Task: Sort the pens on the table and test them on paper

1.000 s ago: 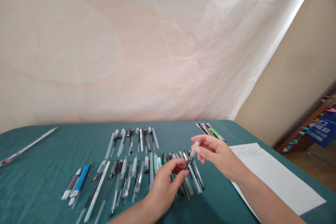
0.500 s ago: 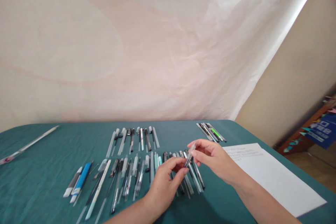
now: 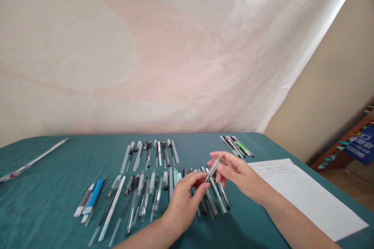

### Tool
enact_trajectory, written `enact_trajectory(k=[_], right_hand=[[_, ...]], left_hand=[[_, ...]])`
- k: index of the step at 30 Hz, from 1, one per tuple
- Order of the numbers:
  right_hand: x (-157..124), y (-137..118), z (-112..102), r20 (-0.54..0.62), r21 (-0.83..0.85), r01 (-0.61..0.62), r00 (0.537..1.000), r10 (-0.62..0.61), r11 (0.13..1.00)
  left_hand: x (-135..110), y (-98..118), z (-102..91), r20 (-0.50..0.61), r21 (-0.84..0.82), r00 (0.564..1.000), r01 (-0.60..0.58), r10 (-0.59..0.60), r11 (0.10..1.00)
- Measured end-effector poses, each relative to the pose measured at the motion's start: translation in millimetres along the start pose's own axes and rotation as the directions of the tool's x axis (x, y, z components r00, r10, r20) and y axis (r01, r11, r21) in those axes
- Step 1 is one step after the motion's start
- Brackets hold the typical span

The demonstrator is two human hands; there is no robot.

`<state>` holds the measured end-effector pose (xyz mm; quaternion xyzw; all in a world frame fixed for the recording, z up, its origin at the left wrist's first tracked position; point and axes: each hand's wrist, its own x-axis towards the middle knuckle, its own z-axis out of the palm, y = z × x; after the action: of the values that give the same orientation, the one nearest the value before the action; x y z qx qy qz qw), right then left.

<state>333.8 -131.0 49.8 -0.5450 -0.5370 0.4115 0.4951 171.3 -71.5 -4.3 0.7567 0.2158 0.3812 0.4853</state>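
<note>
A slim pen with a clear barrel (image 3: 213, 168) is held aslant above the table, between both hands. My left hand (image 3: 187, 198) is closed, pinching its dark lower end between thumb and fingers. Around the upper end, the thumb and curled fingers of my right hand (image 3: 238, 173) are closed. Under and beside the hands lies a long row of pens (image 3: 159, 198), many taken apart into caps, barrels and refills. Some of them are hidden behind my left hand.
A second row of pen parts (image 3: 149, 155) lies farther back. A small group of pens, one bright green (image 3: 241, 148), is at the back right. White paper (image 3: 315, 198) lies right, a blue marker (image 3: 93, 199) left, and a long wrapped stick (image 3: 35, 160) far left.
The pen leans over more, and more of its clear barrel shows between the hands. My right hand has shifted slightly to the right. The whole view has moved a little.
</note>
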Motion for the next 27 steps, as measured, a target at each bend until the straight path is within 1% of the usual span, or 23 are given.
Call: enact_trajectory(k=[2,5,10,14,16,18,22,27], right_hand=[[0,-4,-3,0.002,0.006,0.004,1.0,-0.004,1.0],[1,-4,-5,-0.001,-0.041,0.003,1.0,-0.003,0.999],[2,0,-6,-0.083,-0.072,-0.006,0.997,0.0,0.997],[1,-4,-8,-0.029,-0.035,-0.01,1.0,0.009,0.999],[1,-6,-9,-0.027,-0.036,0.005,1.0,-0.006,0.999],[1,-5,-10,-0.045,-0.073,0.013,0.999,-0.017,0.997],[2,-1,-12,-0.103,-0.106,0.004,0.995,-0.015,0.994],[1,-6,-11,-0.026,-0.055,0.005,1.0,-0.006,0.998]], left_hand=[[0,0,-0.1,0.002,-0.008,1.0,0.003,-0.003,1.0],[-1,1,0.0,0.014,0.006,1.0,-0.003,0.003,1.0],[-2,3,0.6,0.046,0.034,0.999,-0.01,0.008,0.999],[-1,2,-0.3,0.025,0.027,1.0,-0.009,0.008,1.0],[-1,2,-0.7,0.007,0.018,1.0,-0.005,0.005,1.0],[-1,1,-0.6,-0.001,0.013,1.0,-0.003,0.003,1.0],[-2,2,0.2,0.028,0.022,1.0,-0.001,0.001,1.0],[-2,0,0.3,0.003,0.012,1.0,0.002,-0.002,1.0]])
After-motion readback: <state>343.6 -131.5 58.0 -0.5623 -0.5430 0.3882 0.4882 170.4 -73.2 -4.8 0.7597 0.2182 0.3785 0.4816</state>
